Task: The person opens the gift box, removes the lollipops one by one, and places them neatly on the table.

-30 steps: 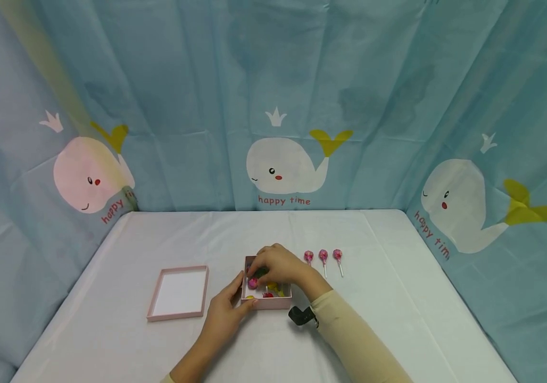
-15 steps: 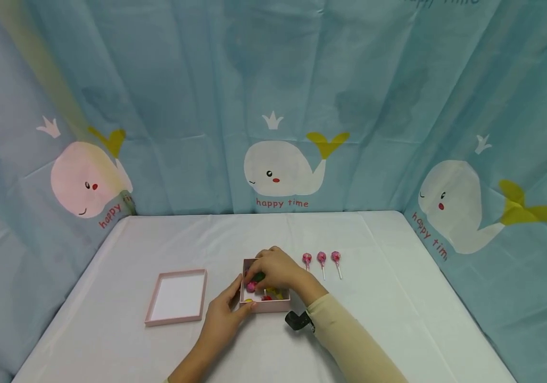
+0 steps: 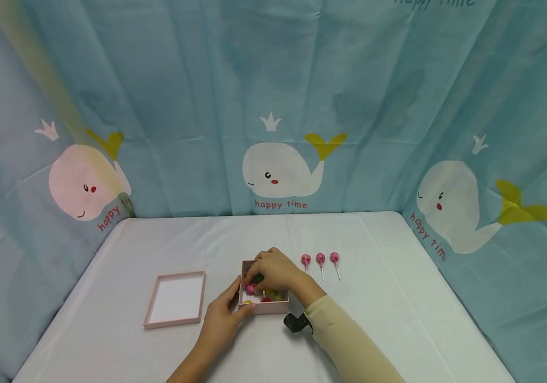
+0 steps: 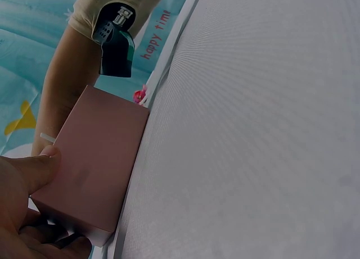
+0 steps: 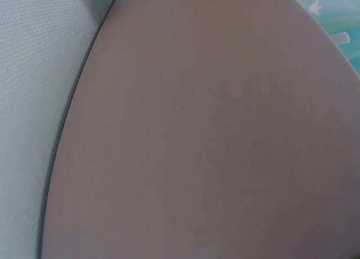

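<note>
The small pink box [image 3: 263, 307] sat open and upright on the table, holding wrapped lollipops. A pink-wrapped lollipop [image 3: 251, 288] lay inside at its left.

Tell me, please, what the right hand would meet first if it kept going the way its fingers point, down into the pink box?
Most likely the pink lollipop lying in the pink box: the right hand hangs just above it, fingers curled over something dark green. Depth is unclear, so it may already touch.

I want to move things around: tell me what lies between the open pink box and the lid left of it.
In the head view, only the left hand and bare tablecloth separate box from lid.
</note>
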Motion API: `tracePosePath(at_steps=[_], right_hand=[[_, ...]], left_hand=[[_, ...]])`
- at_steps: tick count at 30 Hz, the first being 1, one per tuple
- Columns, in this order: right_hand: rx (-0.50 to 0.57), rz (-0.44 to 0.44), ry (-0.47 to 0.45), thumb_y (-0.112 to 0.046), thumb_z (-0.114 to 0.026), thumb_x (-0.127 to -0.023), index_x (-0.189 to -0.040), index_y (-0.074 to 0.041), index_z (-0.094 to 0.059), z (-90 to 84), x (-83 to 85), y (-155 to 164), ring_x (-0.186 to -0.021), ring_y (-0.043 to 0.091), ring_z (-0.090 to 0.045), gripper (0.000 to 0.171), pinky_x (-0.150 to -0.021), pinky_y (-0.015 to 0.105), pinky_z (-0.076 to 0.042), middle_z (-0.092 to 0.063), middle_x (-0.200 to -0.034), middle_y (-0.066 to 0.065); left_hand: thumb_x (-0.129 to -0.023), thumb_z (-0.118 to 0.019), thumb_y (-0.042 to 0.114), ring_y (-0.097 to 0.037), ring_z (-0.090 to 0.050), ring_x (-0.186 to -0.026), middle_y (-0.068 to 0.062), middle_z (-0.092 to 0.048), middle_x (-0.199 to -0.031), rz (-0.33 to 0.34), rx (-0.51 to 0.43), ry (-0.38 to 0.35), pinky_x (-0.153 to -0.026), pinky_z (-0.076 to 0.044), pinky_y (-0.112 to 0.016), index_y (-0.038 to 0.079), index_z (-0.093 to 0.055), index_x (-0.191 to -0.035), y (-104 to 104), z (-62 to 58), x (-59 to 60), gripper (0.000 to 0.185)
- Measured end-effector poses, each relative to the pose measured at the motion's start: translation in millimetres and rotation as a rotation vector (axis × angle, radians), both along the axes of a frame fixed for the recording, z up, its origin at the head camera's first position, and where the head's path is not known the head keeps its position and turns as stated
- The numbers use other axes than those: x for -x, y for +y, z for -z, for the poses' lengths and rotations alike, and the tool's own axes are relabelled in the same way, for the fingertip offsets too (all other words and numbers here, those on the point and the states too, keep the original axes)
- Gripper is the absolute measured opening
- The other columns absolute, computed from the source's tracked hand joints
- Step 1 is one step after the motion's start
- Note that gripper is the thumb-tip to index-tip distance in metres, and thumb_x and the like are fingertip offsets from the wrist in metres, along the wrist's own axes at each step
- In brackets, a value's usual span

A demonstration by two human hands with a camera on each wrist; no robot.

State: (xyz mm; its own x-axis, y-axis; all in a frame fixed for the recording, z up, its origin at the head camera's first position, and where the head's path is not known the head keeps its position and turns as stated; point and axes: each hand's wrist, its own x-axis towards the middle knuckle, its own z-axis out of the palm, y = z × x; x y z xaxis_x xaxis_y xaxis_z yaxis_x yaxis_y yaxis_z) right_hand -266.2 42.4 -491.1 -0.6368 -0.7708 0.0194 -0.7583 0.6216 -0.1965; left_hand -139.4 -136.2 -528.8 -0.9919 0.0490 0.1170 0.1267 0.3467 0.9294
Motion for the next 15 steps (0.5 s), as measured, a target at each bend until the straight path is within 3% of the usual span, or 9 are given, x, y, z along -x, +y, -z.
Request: tracePosePath(at_steps=[15], right_hand=[[0.106, 0.047, -0.114, -0.045, -0.083, -0.085, -0.101, -0.043, -0.078, -1.9, 1.3, 2.3, -0.118, 0.008, -0.055, 0.017, -0.11, 0.041, -0.042, -0.068, -0.104, -0.026]], left_hand=[[-0.085, -0.084, 0.026, -0.028, -0.039, -0.147, -0.011, -0.04, -0.161, 0.002, -0.003, -0.004, -0.113, -0.043, -0.034, 0.006, -0.04, -0.156, 0.8, -0.8, -0.2, 0.086]])
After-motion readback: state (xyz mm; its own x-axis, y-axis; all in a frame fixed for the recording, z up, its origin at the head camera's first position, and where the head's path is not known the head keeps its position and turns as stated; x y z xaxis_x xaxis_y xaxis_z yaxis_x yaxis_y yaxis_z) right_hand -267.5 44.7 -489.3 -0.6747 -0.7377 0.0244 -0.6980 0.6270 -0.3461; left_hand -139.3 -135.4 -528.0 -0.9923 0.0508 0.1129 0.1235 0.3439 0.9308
